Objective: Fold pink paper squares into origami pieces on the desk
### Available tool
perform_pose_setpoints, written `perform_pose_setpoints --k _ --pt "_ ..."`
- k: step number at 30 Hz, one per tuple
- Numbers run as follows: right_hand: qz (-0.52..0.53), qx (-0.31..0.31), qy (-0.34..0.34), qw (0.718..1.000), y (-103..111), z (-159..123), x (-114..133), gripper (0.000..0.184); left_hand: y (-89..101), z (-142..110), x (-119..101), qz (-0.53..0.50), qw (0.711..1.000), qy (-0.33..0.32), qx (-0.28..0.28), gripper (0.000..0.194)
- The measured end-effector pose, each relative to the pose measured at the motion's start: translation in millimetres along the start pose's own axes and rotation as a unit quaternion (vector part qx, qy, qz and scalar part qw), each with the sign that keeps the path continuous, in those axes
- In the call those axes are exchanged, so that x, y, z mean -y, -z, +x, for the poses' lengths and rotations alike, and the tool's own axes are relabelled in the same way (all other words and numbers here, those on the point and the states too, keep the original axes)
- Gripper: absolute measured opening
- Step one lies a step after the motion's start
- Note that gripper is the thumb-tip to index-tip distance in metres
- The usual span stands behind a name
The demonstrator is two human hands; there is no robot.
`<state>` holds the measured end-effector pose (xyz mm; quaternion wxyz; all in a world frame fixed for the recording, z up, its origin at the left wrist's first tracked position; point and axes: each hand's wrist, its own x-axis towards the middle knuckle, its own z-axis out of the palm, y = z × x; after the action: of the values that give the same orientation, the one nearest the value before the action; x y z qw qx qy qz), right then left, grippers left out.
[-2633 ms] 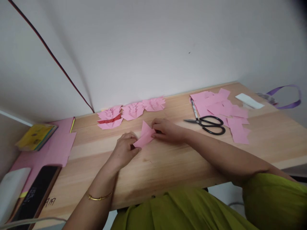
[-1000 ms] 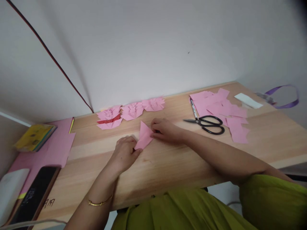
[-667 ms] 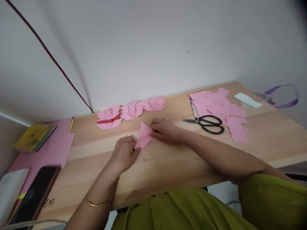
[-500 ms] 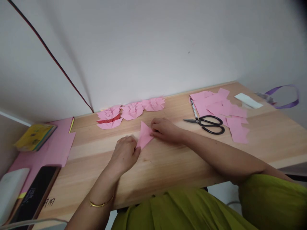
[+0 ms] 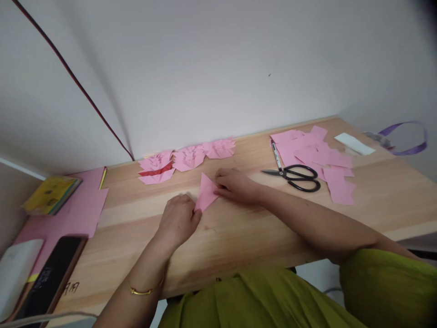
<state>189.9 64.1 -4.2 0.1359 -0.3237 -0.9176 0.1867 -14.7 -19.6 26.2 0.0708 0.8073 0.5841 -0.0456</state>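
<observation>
A pink paper folded into a triangle [image 5: 206,193] lies flat on the wooden desk [image 5: 239,228]. My left hand [image 5: 177,219] has its fingers curled, pinching the triangle's lower left corner. My right hand [image 5: 235,184] presses its fingertips on the triangle's right edge. Behind the triangle, along the wall, several folded pink paper pieces [image 5: 187,158] lie in a row.
Black scissors [image 5: 295,176] and a pen [image 5: 276,155] lie to the right beside loose pink paper squares [image 5: 317,157]. A white slip [image 5: 354,143] and purple ribbon [image 5: 406,136] are far right. At left lie large pink sheets [image 5: 82,205], a yellow paper stack [image 5: 51,193] and a phone [image 5: 51,273].
The paper went from a partly raised fold to a flat triangle. My left hand crept slightly right along its lower corner; my right hand stayed pressing the right edge.
</observation>
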Motion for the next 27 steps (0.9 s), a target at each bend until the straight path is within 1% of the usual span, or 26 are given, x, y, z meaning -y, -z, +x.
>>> perform_pose_setpoints --k 8,12,13,16,20,23,27 --pt "-0.011 -0.006 0.015 1.000 -2 -1 -1 0.021 1.0 0 3 0.011 1.000 0.001 0.013 0.028" --pt "-0.010 -0.002 0.019 1.000 -2 -1 -1 0.020 -0.9 0 4 -0.029 0.999 0.018 -0.004 0.014" --pt "-0.007 -0.001 0.019 1.000 -1 -1 -1 0.020 -1.8 -1 4 -0.048 0.998 0.025 -0.012 0.018" --pt "0.001 0.004 0.015 1.000 0 -1 -1 0.021 -4.9 -1 7 -0.093 0.995 0.029 -0.025 0.037" --pt "0.009 0.006 0.013 1.000 1 0 -1 0.022 -7.6 -1 10 -0.103 0.994 0.021 -0.025 0.043" --pt "0.004 0.004 0.012 1.000 1 0 -1 0.024 -7.3 -1 10 -0.090 0.995 0.004 -0.030 0.050" --pt "-0.004 0.006 0.004 1.000 0 0 -1 0.026 -8.1 -3 9 -0.065 0.997 -0.027 -0.041 0.046"
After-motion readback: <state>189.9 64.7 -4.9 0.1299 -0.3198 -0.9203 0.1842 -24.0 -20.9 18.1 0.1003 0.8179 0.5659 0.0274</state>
